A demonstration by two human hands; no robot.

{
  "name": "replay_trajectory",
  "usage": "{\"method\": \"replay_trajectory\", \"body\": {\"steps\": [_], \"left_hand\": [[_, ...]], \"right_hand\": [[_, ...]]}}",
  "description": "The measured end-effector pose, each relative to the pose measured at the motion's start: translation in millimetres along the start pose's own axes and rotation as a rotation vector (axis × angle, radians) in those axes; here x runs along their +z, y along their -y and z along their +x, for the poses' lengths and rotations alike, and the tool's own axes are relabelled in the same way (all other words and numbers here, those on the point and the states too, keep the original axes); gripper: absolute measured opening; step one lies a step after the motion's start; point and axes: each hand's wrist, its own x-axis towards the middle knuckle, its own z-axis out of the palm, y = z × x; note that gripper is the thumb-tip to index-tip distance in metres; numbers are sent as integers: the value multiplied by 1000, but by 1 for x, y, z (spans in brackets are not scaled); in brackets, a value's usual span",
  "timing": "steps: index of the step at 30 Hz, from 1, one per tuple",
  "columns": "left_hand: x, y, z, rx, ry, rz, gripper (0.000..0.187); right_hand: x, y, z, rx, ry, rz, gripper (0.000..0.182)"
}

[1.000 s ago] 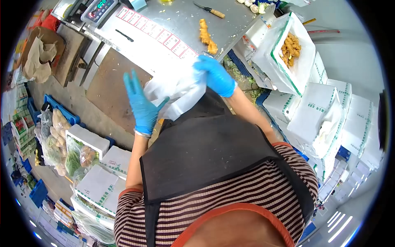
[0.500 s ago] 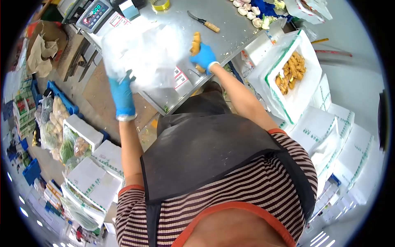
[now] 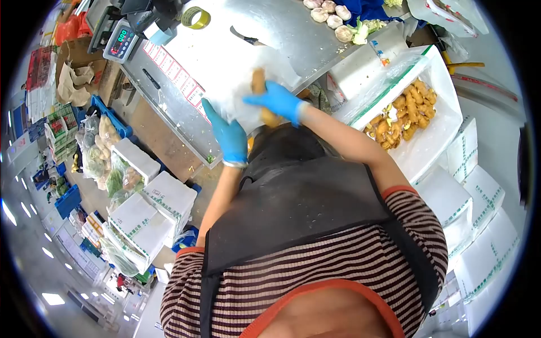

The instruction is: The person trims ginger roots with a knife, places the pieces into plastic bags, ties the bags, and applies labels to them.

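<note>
My right hand (image 3: 277,102), in a blue glove, is wrapped round a piece of ginger (image 3: 258,81), blurred by motion, whose ends stick out above and below the fingers. The ginger is over a clear plastic bag (image 3: 280,65) lying crumpled on the metal table (image 3: 304,34). My left hand (image 3: 228,138), also gloved, is beside the bag's near left edge with its fingers stretched out; I see nothing held in it. A curved knife (image 3: 243,35) lies behind the bag, which covers most of its handle. A strip of printed labels (image 3: 176,73) runs along the table's left side.
To the right stands a white foam box (image 3: 448,127) of ginger (image 3: 414,110). Garlic bulbs (image 3: 333,21) lie at the back. A yellow tape roll (image 3: 195,18) and a scale (image 3: 120,40) are at the back left. White cartons (image 3: 145,222) and bagged vegetables (image 3: 107,149) stand left.
My left hand has moved right, and the bag has shifted right over the knife's handle, uncovering the label strip. My right hand still holds ginger, now over the bag.
</note>
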Motion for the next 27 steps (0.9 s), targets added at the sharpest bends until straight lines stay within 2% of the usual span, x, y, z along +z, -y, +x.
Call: {"method": "replay_trajectory", "body": {"steps": [1, 3, 5, 6, 7, 8, 9, 10, 11, 12, 13, 14, 15, 16, 19, 22, 23, 24, 25, 26, 27], "left_hand": [[1, -3, -12, 8, -1, 36, 77], [5, 6, -26, -84, 14, 30, 74], [5, 26, -26, -193, 37, 52, 70], [2, 37, -20, -255, 52, 70, 68], [2, 52, -13, -314, 75, 81, 66], [0, 77, -10, -218, 81, 105, 64], [-8, 81, -1, -217, 130, 110, 66], [-12, 76, 2, -272, 108, -52, 67], [-16, 88, 8, -269, 119, -133, 67], [-18, 83, 10, -249, 93, -179, 65], [-23, 70, 15, -252, 112, -104, 65], [-31, 57, 18, -222, 150, -38, 66], [-37, 50, 19, -211, 197, -98, 64], [-39, 50, 20, -225, 198, -165, 64], [-44, 57, 23, -245, 251, -182, 64], [-49, 54, 31, -239, 331, -155, 64], [-48, 49, 32, -243, 350, -161, 64], [-48, 46, 36, -237, 375, -188, 64], [-47, 47, 37, -246, 364, -199, 65], [-47, 46, 38, -236, 357, -181, 65], [-46, 44, 39, -222, 348, -163, 66]], "right_hand": [[13, -48, 64, -129, -190, -53, 50], [9, -56, 111, -564, 74, -584, 41], [18, -31, 70, -714, 95, -759, 36], [7, 31, 15, -345, 355, -430, 34], [-4, 43, 12, -445, 384, -265, 33], [-14, 48, 18, -541, 398, -102, 33], [-22, 49, 46, -565, 82, -78, 33], [-35, 71, 50, -474, -313, -255, 28], [-50, 54, 102, -793, -740, -427, 29], [-62, 39, 149, -659, -841, -599, 32], [-63, 36, 159, -377, -801, -969, 37], [-65, 29, 167, -238, -591, -1164, 47], [-62, 13, 185, -214, -611, -1138, 42], [-60, -2, 204, -317, -717, -1176, 38], [-57, -6, 179, -234, -746, -927, 32], [-64, -17, 125, -351, -886, -122, 29], [-72, -22, 93, -423, -823, 58, 28], [-78, -33, 67, -560, -885, 70, 29], [-90, -48, 37, -569, -899, 68, 29], [-104, -61, -4, -547, -885, -3, 33], [-103, -58, -60, -443, -1004, 105, 37]]}}
